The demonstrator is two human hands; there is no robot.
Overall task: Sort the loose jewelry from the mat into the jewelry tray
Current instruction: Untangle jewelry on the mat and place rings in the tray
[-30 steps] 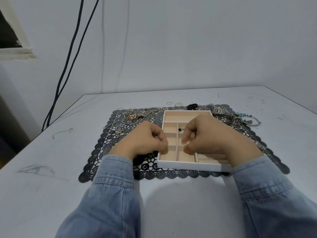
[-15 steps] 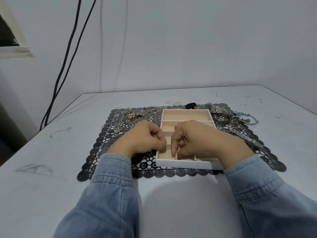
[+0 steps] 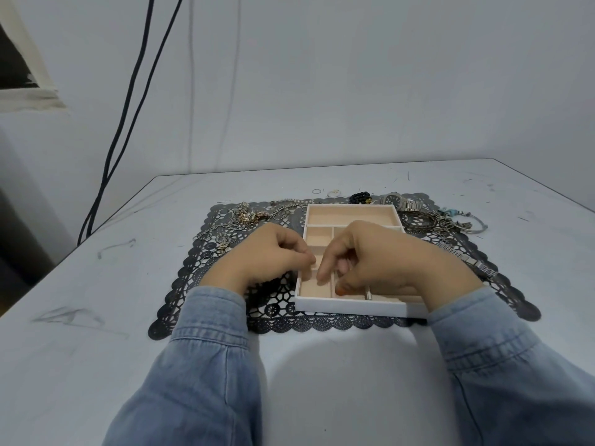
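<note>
- Both curled, left hand [image 3: 270, 255] and right hand [image 3: 370, 262] meet over the tray [image 3: 354, 309]'s near-left cells, probably to drop something tiny; any pinched item is hidden.
- Most jewelry [image 3: 244, 217] lies on the mat [image 3: 225, 284], flanking the tray.

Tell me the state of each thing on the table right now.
jewelry tray: on the mat, visible compartments look empty
left hand: fingers curled at the tray's left wall, grip unclear
right hand: fingers curled over the tray, grip unclear
wristwatch: loose behind the tray
necklaces: loose on the mat, left of the tray
bangles: loose, right of the tray
</note>
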